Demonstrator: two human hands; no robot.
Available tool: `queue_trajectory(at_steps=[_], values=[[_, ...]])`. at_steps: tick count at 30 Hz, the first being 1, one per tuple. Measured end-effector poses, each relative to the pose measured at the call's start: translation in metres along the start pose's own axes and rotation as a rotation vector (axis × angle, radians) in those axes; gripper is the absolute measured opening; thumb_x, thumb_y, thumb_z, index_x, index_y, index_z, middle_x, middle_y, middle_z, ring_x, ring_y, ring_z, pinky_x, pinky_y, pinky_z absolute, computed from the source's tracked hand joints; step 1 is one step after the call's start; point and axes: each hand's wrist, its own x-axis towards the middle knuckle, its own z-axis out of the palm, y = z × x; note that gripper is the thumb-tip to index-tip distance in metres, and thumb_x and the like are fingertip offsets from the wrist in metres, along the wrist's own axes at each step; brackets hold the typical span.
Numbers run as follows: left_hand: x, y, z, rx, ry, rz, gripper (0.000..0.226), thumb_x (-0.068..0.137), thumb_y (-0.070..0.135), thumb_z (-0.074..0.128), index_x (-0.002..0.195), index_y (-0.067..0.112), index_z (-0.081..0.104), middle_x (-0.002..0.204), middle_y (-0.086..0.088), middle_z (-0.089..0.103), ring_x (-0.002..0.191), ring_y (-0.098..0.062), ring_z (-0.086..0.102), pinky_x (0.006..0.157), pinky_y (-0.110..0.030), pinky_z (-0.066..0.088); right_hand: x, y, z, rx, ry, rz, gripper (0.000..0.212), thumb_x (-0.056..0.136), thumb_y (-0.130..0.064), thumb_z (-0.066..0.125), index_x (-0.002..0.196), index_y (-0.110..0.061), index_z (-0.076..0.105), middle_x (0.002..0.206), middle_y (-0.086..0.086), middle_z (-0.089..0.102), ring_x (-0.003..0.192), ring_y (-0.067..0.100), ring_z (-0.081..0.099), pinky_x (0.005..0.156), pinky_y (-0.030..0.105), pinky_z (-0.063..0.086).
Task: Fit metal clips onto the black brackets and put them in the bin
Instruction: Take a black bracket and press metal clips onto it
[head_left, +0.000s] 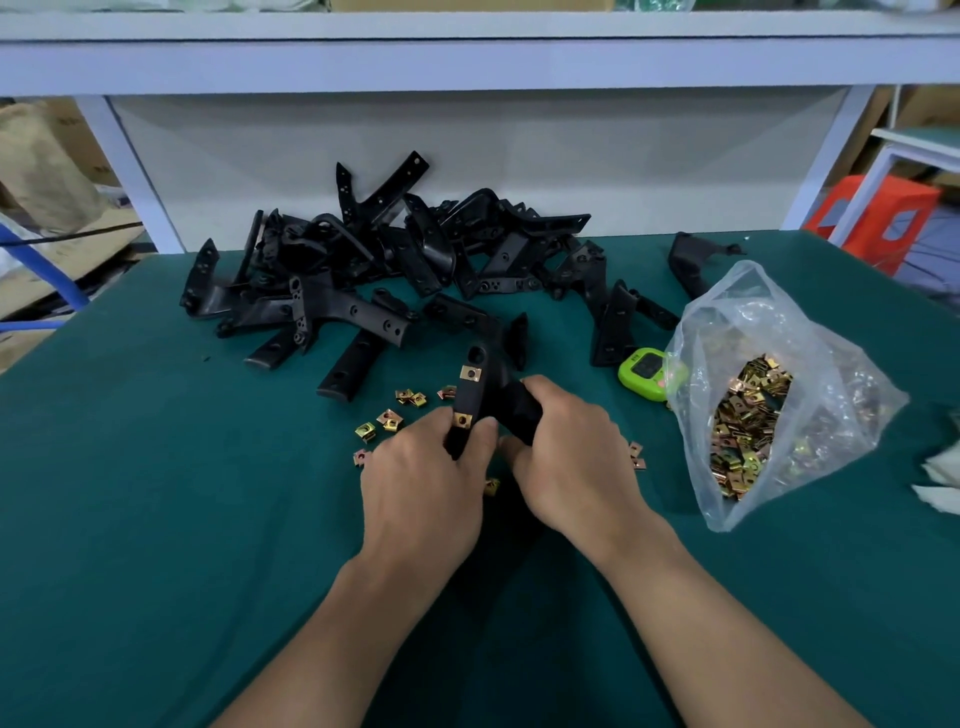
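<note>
The green-topped table (156, 493) carries a pile of brackets (395, 260) beyond the grip. Loose clips (387, 420) lie just left of the grip, with a few just right of it. Further right lie a timer (644, 370), a bag (737, 306) of clips, and white scraps (940, 483).

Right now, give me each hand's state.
Left hand: grips the black bracket at its lower end.
Right hand: grips the same bracket's other arm.

Upright black bracket (480, 400), two brass clips (470, 373).
</note>
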Motion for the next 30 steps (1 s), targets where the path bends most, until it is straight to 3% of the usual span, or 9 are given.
queue_trajectory(at_steps=[4,8,10,12,13,16,19,26,30], values=[[-0.003,0.007,-0.001,0.068,0.06,0.083,0.045,0.094,0.053,0.054,0.062,0.029,0.035,0.045,0.011,0.038,0.041,-0.005,0.035,0.047,-0.027,0.028,-0.003,0.002,0.003,0.047,0.076,0.019,0.026,0.086,-0.042,0.067,0.106,-0.039,0.05,0.076,-0.011,0.064,0.076,0.027,0.064,0.07,0.043,0.053],[-0.005,0.008,0.001,0.03,0.074,0.1,0.034,0.093,0.052,0.057,0.07,0.028,0.051,0.054,0.012,0.05,0.052,-0.005,0.046,0.053,-0.022,0.031,-0.01,0.002,0.005,0.039,0.151,0.009,0.025,0.087,-0.044,0.065,0.105,-0.043,0.048,0.064,-0.019,0.054,0.062,0.014,0.054,0.06,0.035,0.039],[-0.007,0.006,0.0,-0.012,0.07,0.094,0.014,0.093,0.047,0.061,0.097,0.034,0.064,0.075,0.018,0.061,0.074,-0.003,0.054,0.069,-0.016,0.038,-0.013,0.001,0.005,0.005,0.153,-0.016,0.024,0.088,-0.044,0.064,0.104,-0.042,0.046,0.064,-0.02,0.051,0.06,0.011,0.048,0.057,0.033,0.033],[-0.011,0.006,-0.002,-0.047,0.074,0.084,0.047,0.092,0.041,0.065,0.137,0.037,0.054,0.102,0.021,0.06,0.097,0.001,0.049,0.087,-0.001,0.03,-0.017,-0.001,0.005,-0.047,0.134,-0.04,0.022,0.091,-0.043,0.063,0.102,-0.042,0.044,0.068,-0.018,0.052,0.061,0.01,0.051,0.053,0.031,0.031],[-0.011,0.006,-0.003,-0.052,0.075,0.096,0.055,0.091,0.041,0.065,0.144,0.037,0.049,0.108,0.022,0.059,0.101,0.003,0.047,0.09,0.003,0.026,-0.018,0.0,0.005,-0.058,0.126,-0.049,0.022,0.091,-0.043,0.063,0.101,-0.042,0.043,0.069,-0.017,0.055,0.062,0.01,0.055,0.052,0.031,0.034],[-0.004,0.01,-0.004,-0.047,0.081,0.113,0.048,0.093,0.043,0.061,0.139,0.037,0.056,0.103,0.025,0.064,0.099,0.001,0.05,0.087,-0.009,0.035,-0.014,0.001,0.004,-0.068,0.113,-0.075,0.022,0.091,-0.04,0.062,0.104,-0.041,0.044,0.075,-0.015,0.058,0.065,0.013,0.059,0.056,0.035,0.046],[0.005,0.013,-0.001,-0.043,0.084,0.099,0.042,0.094,0.037,0.064,0.135,0.037,0.062,0.092,0.02,0.066,0.093,-0.005,0.055,0.083,-0.023,0.039,-0.006,0.004,0.003,-0.096,0.097,-0.059,0.023,0.09,-0.038,0.063,0.102,-0.04,0.044,0.07,-0.016,0.054,0.062,0.013,0.052,0.057,0.035,0.042],[0.013,0.009,0.007,-0.079,0.026,0.085,0.046,0.095,0.036,0.067,0.141,0.033,0.061,0.09,0.01,0.073,0.081,-0.014,0.064,0.081,-0.032,0.052,-0.003,0.008,0.007,-0.064,0.061,0.053,0.019,0.087,-0.036,0.064,0.098,-0.038,0.049,0.067,-0.014,0.059,0.061,0.013,0.056,0.058,0.034,0.043],[0.016,0.004,0.008,-0.121,-0.022,0.085,0.025,0.094,0.039,0.063,0.119,0.039,0.064,0.077,0.016,0.069,0.073,-0.006,0.063,0.072,-0.032,0.055,-0.003,0.011,0.006,0.018,-0.002,0.081,0.018,0.087,-0.041,0.065,0.102,-0.039,0.055,0.071,-0.013,0.065,0.067,0.014,0.064,0.065,0.039,0.056]])
